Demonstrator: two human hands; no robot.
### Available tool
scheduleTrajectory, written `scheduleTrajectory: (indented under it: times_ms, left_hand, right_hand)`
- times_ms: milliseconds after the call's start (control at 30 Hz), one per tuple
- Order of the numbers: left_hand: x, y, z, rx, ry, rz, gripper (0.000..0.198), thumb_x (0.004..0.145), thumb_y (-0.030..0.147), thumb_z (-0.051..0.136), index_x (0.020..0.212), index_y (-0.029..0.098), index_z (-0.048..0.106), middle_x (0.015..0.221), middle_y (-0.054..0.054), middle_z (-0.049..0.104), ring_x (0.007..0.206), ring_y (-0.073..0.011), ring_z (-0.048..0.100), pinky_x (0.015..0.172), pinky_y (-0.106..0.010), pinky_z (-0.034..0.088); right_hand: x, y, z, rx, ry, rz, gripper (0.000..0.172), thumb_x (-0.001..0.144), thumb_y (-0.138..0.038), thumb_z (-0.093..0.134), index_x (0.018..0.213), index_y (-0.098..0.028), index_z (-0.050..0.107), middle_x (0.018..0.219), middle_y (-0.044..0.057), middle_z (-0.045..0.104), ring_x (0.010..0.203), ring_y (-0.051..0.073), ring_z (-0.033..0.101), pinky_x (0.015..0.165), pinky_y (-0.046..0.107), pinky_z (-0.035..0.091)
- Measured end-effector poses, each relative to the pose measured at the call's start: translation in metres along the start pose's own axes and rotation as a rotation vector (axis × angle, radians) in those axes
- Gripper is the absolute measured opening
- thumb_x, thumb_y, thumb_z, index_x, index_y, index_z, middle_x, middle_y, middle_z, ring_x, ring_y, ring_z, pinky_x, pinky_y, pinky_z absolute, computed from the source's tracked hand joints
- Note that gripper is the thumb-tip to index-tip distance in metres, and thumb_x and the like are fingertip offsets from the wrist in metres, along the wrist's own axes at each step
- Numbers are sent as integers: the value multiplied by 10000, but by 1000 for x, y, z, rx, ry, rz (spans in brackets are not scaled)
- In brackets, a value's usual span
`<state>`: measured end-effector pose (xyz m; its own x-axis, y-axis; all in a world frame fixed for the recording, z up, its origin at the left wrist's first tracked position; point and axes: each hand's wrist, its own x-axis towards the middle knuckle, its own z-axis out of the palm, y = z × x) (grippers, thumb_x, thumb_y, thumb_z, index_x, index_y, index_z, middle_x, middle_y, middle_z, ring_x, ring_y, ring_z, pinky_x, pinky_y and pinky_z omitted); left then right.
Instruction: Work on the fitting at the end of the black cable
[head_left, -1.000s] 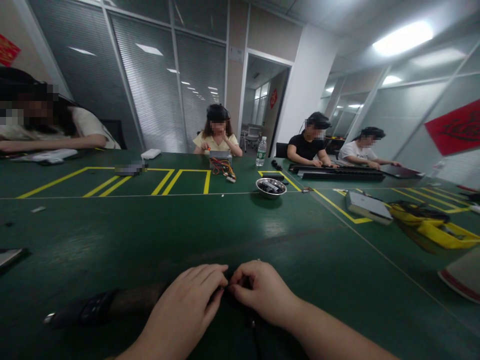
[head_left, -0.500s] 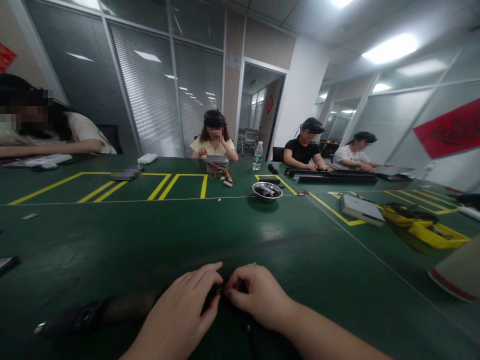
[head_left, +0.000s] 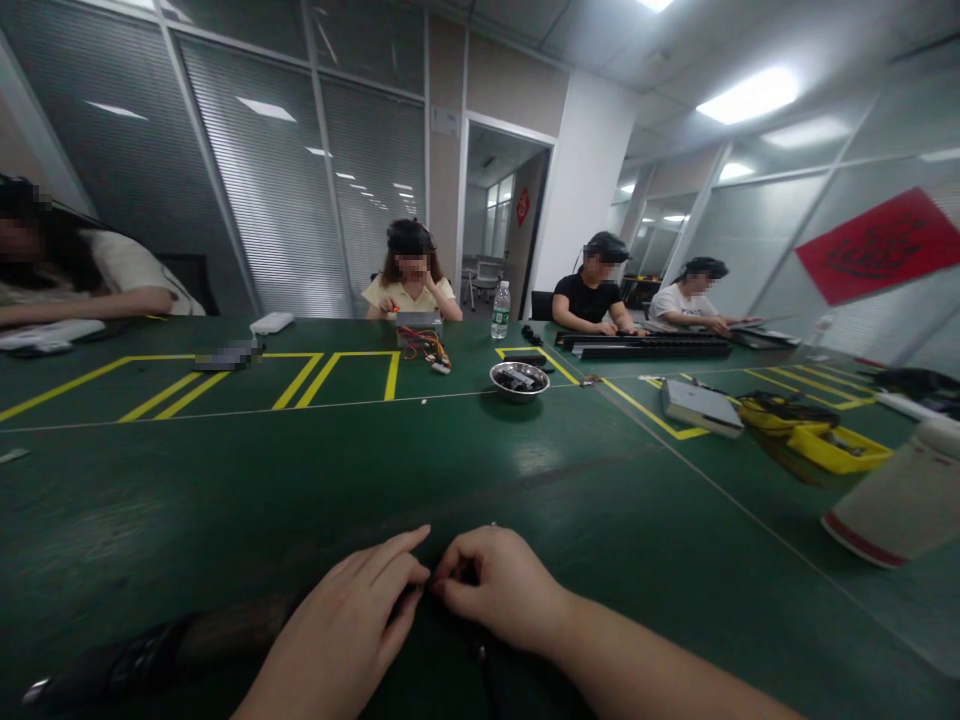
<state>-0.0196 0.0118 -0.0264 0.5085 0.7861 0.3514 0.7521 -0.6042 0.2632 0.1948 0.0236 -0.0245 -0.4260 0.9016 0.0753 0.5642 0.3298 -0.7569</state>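
My left hand (head_left: 352,610) rests low over the green table, its index finger stretched forward and its thumb brought in close to another finger. Facing it, my right hand (head_left: 502,585) is curled, with thumb and index finger pinched together. The fingertips of both hands nearly meet over something small and dark, too hidden to name. A dark cord-like piece (head_left: 484,655) shows below my right hand. Left of my left hand lies a dark, thick cylindrical tool (head_left: 142,655) with a silver tip, partly covered by that hand.
A metal bowl (head_left: 519,384) of small dark parts stands ahead. Beyond are a water bottle (head_left: 500,312) and coloured wires (head_left: 427,345). Rightward lie a silver box (head_left: 701,408), yellow trays (head_left: 840,448) and a pale cylinder (head_left: 896,500) with a red band. Several people sit around the table.
The view has turned slightly right, so most things sit further left. My hands keep almost the same pose, fingertips still close together.
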Motion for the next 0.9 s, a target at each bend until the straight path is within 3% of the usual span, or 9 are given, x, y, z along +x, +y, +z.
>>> scheduleTrajectory:
  times_ms: [267,533,767,900]
  left_hand:
    - [6,-6,3,17,-2,-6,177,846,248,536,946,281,679,1235,8,636,1098,-218,614,939,-378,515]
    - [12,-13,10,40,56,31,194,843,203,534,952,264,683,1210,-14,649,1080,-216,623,926,-388,523]
    - [18,-8,13,42,80,50,259,847,143,489,990,239,683,1192,-35,655,1116,-215,597,1022,-458,447]
    - [21,-1,10,27,79,5,254,839,130,492,970,235,683,1175,-32,659,1105,-206,596,1028,-439,438]
  right_hand:
    - [9,4,5,-39,19,6,154,787,-358,672,848,-226,723,746,-34,698,655,101,610,581,187,397]
    - [17,11,9,-169,126,-69,137,801,-370,677,829,-246,728,778,-29,676,744,122,608,748,226,422]
    - [16,10,10,-198,277,-99,113,797,-336,688,821,-234,731,1150,33,557,923,149,594,829,252,446]
    - [23,14,10,-180,222,-112,101,798,-310,692,824,-217,721,1069,34,602,944,166,594,845,256,441]
